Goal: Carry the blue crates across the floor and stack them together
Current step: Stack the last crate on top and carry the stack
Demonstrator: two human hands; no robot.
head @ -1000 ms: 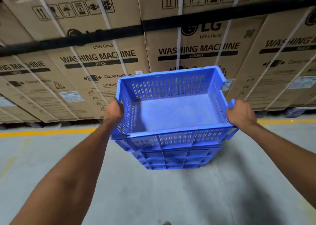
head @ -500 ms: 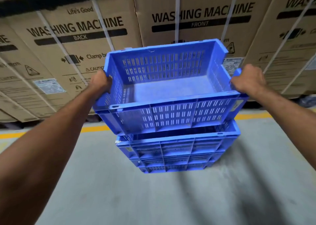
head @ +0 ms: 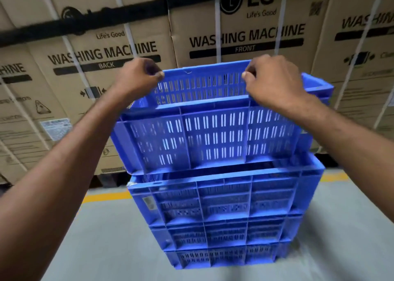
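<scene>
A top blue crate (head: 213, 135) with slotted walls sits a little askew on a stack of blue crates (head: 223, 199) standing on the floor. Its left side overhangs the stack slightly, and a dark gap shows under its near edge. My left hand (head: 136, 78) curls over the left end of the crate's far rim. My right hand (head: 275, 80) curls over the same rim towards the right. Both forearms reach over the crate from the near side.
Tall cardboard washing machine cartons (head: 245, 37), bound with white straps, form a wall right behind the stack. A yellow line (head: 106, 197) runs along the grey concrete floor (head: 96, 248) at the foot of the cartons.
The top crate has come down from the air onto the stack. Both hands have shifted from its side handles to its far rim. The view has moved closer.
</scene>
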